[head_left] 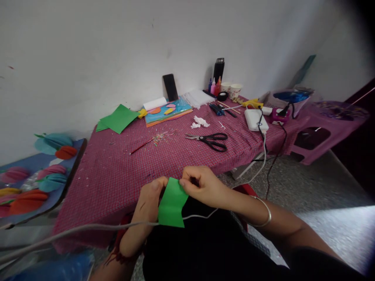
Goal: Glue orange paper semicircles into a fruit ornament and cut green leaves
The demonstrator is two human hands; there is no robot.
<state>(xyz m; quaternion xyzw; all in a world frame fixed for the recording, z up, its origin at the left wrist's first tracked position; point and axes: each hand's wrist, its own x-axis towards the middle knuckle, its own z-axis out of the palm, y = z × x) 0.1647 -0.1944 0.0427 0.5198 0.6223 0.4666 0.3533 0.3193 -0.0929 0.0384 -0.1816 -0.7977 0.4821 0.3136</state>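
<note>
A piece of green paper is held up over my lap, with a crease running across it. My left hand grips its left edge, the fingers partly hidden behind the sheet. At the upper right corner, my right hand pinches the paper between thumb and curled fingers. Black-handled scissors lie on the checked tablecloth beyond my hands, their blades to the left. Larger green sheets rest at the table's far left.
A white cable crosses in front of me, passing by the green paper. A white power bank sits at the right. Crumpled tissue, a phone, paper cups and a black bottle stand or lie farther back. Paper pumpkins fill the left side.
</note>
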